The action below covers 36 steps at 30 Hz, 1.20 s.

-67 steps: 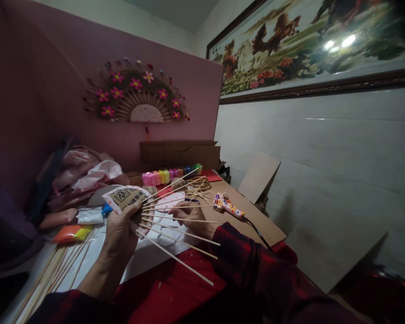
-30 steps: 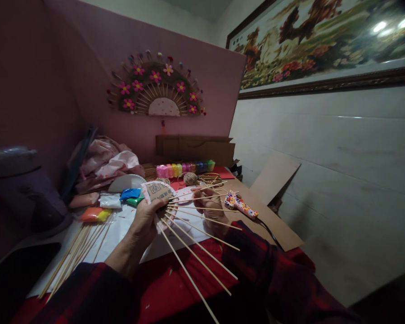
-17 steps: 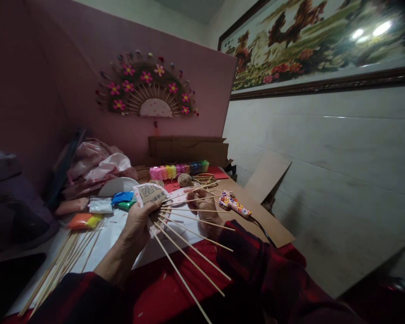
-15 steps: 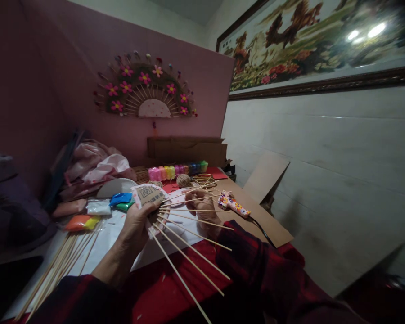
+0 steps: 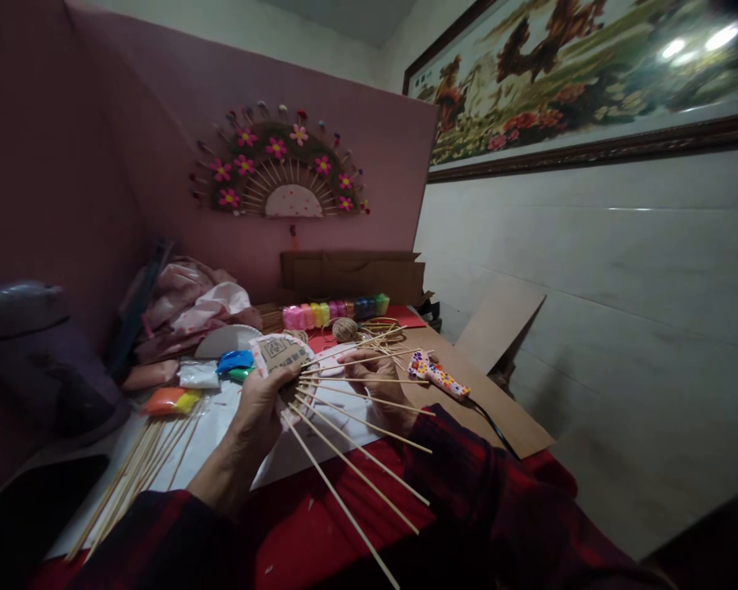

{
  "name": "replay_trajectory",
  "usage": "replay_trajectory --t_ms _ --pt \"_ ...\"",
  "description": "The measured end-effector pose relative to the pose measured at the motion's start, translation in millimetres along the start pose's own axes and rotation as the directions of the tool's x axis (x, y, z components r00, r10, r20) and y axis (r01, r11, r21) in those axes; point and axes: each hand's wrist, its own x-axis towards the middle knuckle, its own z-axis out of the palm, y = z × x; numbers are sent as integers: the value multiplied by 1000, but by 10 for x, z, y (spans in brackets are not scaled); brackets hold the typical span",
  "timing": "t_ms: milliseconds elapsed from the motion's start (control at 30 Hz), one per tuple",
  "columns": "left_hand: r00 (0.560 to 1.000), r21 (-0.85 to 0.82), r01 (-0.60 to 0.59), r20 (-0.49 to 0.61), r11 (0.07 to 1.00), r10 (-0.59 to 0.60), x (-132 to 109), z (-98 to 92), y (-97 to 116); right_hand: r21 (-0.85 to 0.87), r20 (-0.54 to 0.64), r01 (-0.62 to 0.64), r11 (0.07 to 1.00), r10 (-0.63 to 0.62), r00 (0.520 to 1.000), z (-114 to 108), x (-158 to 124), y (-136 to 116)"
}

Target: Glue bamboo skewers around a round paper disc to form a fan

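My left hand (image 5: 259, 403) grips a rounded cardboard piece (image 5: 278, 351) edged with pale pink-spotted fabric, its thumb on top near the stick ends. Thin wooden sticks (image 5: 369, 455) fan out from this piece to the right and toward me. Among the upper sticks is my right hand (image 5: 375, 378), its fingers bent and closed around one stick; other sticks cross in front and partly hide it. Behind the hands lies a piece of spotted fabric (image 5: 332, 357), partly covered.
Loose sticks (image 5: 138, 459) and bagged clay (image 5: 170, 401) lie at left. A patterned glue gun (image 5: 439, 375) rests on cardboard (image 5: 498, 414) at right. Twine (image 5: 344, 329) and a row of coloured packets (image 5: 335, 311) sit behind. A finished fan (image 5: 293, 201) hangs on the wall.
The whole view has shifted slightly, so things appear farther right. Both hands keep their hold, with the cardboard piece and sticks in nearly the same pose.
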Motion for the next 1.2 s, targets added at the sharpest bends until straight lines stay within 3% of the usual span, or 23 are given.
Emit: replay_trajectory --t_ms 1200 --pt "1000 34 16 0 999 -16 -33 48 23 -133 128 -64 989 81 989 90 -183 -161"
